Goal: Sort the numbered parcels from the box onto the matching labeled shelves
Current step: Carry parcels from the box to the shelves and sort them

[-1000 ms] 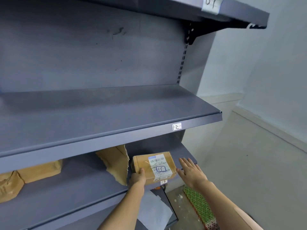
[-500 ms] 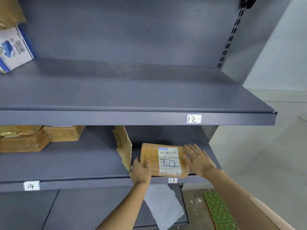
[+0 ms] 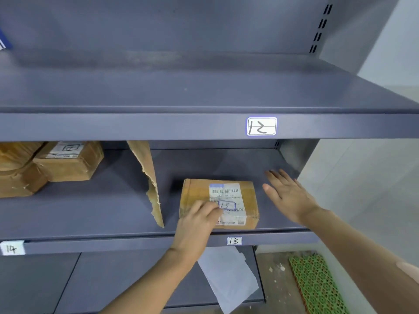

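Note:
A brown cardboard parcel (image 3: 229, 191) with a white label marked 13 lies flat on the grey shelf (image 3: 267, 240) tagged 13 (image 3: 234, 241). My left hand (image 3: 196, 223) rests on the parcel's near left corner, fingers laid over its top and touching the label. My right hand (image 3: 288, 196) hovers open just right of the parcel, fingers straight, apart from it. The shelf above carries the tag 12 (image 3: 261, 126).
A torn cardboard divider (image 3: 149, 177) stands left of the parcel. Further left lie brown parcels (image 3: 68, 162) over the tag 14 (image 3: 11, 248). A white sheet (image 3: 229, 277) hangs below the shelf. A green mat (image 3: 315, 282) lies on the floor at right.
The view has come closer and lower. My right hand has let go of the parcel and moved off to the right. My left hand has slid up onto the parcel's top.

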The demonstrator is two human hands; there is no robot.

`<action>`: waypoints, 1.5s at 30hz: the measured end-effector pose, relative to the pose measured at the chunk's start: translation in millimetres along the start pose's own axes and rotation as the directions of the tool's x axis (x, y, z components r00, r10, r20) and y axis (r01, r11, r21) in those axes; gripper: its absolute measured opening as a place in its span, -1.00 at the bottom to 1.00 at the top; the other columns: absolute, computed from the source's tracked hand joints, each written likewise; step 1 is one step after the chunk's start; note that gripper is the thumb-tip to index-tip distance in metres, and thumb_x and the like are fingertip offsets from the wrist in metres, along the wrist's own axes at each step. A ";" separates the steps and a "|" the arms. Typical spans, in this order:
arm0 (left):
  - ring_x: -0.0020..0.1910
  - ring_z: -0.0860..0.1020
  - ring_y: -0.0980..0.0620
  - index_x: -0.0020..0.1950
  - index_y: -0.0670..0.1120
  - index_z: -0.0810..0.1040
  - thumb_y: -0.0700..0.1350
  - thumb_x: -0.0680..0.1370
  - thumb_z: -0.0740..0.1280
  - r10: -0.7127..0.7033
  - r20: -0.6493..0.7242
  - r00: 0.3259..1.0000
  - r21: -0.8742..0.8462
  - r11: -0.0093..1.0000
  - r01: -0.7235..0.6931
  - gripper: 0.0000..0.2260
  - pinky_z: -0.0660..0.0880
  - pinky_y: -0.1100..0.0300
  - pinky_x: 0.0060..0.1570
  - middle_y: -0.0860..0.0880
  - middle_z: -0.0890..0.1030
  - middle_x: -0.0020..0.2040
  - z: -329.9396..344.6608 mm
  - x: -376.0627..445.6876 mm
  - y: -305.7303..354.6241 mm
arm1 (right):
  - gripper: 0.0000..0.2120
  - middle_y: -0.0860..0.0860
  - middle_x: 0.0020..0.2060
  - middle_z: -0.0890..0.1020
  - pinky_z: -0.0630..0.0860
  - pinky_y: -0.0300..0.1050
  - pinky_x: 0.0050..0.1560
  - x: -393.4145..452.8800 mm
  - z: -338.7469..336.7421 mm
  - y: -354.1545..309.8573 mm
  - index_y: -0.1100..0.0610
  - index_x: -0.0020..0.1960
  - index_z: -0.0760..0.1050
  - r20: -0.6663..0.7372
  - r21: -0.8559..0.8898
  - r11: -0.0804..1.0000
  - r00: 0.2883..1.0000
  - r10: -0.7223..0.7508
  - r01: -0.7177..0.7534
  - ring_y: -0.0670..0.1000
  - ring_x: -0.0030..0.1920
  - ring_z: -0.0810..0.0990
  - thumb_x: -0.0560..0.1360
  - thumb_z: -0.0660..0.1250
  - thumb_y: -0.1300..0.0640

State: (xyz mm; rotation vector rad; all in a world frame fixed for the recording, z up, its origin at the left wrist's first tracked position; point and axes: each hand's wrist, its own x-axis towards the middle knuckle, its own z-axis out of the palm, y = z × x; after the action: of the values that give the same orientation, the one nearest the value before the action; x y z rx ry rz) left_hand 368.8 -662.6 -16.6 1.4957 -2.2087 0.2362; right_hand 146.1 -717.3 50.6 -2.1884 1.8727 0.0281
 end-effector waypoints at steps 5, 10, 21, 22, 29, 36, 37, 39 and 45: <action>-0.22 0.51 0.06 -0.22 -0.03 0.68 -0.27 0.01 0.66 -0.068 0.002 0.998 0.051 0.996 0.068 -0.59 0.41 0.31 -0.61 0.08 0.64 -0.19 13.0 43.1 -24.5 | -0.49 -0.05 0.55 0.01 -0.12 -0.08 0.50 19.1 12.5 13.7 0.04 0.55 -0.06 -0.053 0.100 0.995 0.998 0.019 -0.014 -0.05 0.54 -0.13 0.65 -0.10 -0.07; 0.22 0.45 -0.05 0.23 -0.06 0.53 -0.23 0.58 0.23 -0.342 0.191 0.920 0.142 0.937 0.319 -0.75 0.49 0.07 0.01 -0.01 0.51 0.23 26.8 101.4 -37.6 | -0.49 -0.08 0.55 -0.02 -0.16 -0.11 0.49 30.1 22.7 19.6 0.04 0.55 -0.07 -0.106 0.090 0.996 0.994 0.010 0.000 -0.07 0.54 -0.17 0.64 -0.10 -0.07; 0.18 0.51 -0.21 0.21 -0.18 0.47 -0.38 0.55 0.12 -0.367 0.201 0.908 0.434 0.865 0.253 -0.70 0.47 0.04 -0.04 -0.20 0.53 0.20 39.2 156.7 -50.3 | -0.48 -0.10 0.54 -0.02 -0.16 -0.15 0.50 23.9 29.5 30.7 0.04 0.55 -0.07 -0.163 0.158 0.986 0.986 -0.033 0.060 -0.10 0.53 -0.18 0.64 -0.09 -0.06; 0.19 0.51 -0.22 0.23 -0.19 0.45 -0.39 0.56 0.11 -0.372 0.200 0.906 0.446 0.858 0.254 -0.69 0.47 0.03 -0.02 -0.20 0.52 0.22 41.0 159.1 -51.3 | -0.48 -0.09 0.54 -0.02 -0.16 -0.16 0.49 21.3 29.5 33.4 0.04 0.55 -0.07 -0.163 0.158 0.986 0.986 -0.025 0.051 -0.10 0.53 -0.18 0.64 -0.09 -0.06; 0.21 0.51 -0.20 0.25 -0.23 0.49 -0.32 0.56 0.18 -0.424 0.318 0.848 0.468 0.848 0.248 -0.72 0.45 0.04 0.10 -0.20 0.53 0.23 34.9 181.3 -52.7 | -0.48 -0.07 0.55 -0.02 -0.16 -0.15 0.49 -7.0 37.0 55.9 0.04 0.55 -0.06 -0.174 0.215 0.975 0.980 0.100 -0.061 -0.09 0.53 -0.17 0.64 -0.08 -0.06; 0.53 0.04 -0.10 0.53 -0.13 0.13 -0.04 0.60 0.19 -0.212 0.312 0.926 0.196 0.968 0.155 -0.47 -0.02 -0.05 0.46 -0.11 0.17 0.54 35.1 152.3 -38.8 | -0.47 -0.05 0.55 -0.05 -0.16 -0.13 0.49 -79.9 49.9 77.5 0.06 0.56 -0.08 -0.110 0.127 0.945 0.943 0.315 -0.301 -0.06 0.54 -0.17 0.64 -0.10 -0.08; 0.54 0.02 -0.09 0.53 -0.16 0.13 -0.10 0.60 0.20 -0.108 0.250 0.962 0.082 0.993 0.090 -0.47 -0.03 -0.05 0.46 -0.12 0.17 0.54 38.9 143.2 -28.8 | -0.46 -0.04 0.55 -0.06 -0.15 -0.12 0.49 -92.4 51.8 81.6 0.06 0.56 -0.09 -0.092 0.095 0.935 0.932 0.350 -0.341 -0.05 0.54 -0.17 0.64 -0.11 -0.09; 0.54 0.03 -0.10 0.52 -0.19 0.17 -0.17 0.59 0.21 0.077 0.172 0.982 -0.084 0.994 -0.063 -0.49 -0.04 -0.08 0.46 -0.11 0.17 0.54 45.4 126.6 -1.6 | -0.46 -0.02 0.55 -0.06 -0.14 -0.09 0.49 -116.4 57.9 89.2 0.07 0.56 -0.11 -0.063 0.053 0.910 0.908 0.414 -0.411 -0.03 0.54 -0.16 0.64 -0.12 -0.09; 0.46 0.22 -0.23 0.42 -0.31 0.32 -0.14 0.53 0.09 0.479 -0.022 0.878 -0.389 0.805 -0.449 -0.52 0.16 -0.12 0.39 -0.23 0.30 0.46 68.1 86.4 97.5 | -0.45 -0.01 0.55 -0.05 -0.14 -0.07 0.49 -195.3 89.5 108.5 0.08 0.56 -0.10 -0.011 0.077 0.793 0.795 0.607 -0.604 -0.03 0.54 -0.16 0.65 -0.12 -0.10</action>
State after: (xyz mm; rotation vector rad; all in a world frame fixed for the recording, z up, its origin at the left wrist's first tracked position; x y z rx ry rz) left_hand 234.8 -722.6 -25.6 0.7490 -2.4771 -0.1070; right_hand 21.2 -524.1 -20.1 -1.4562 2.4735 0.0438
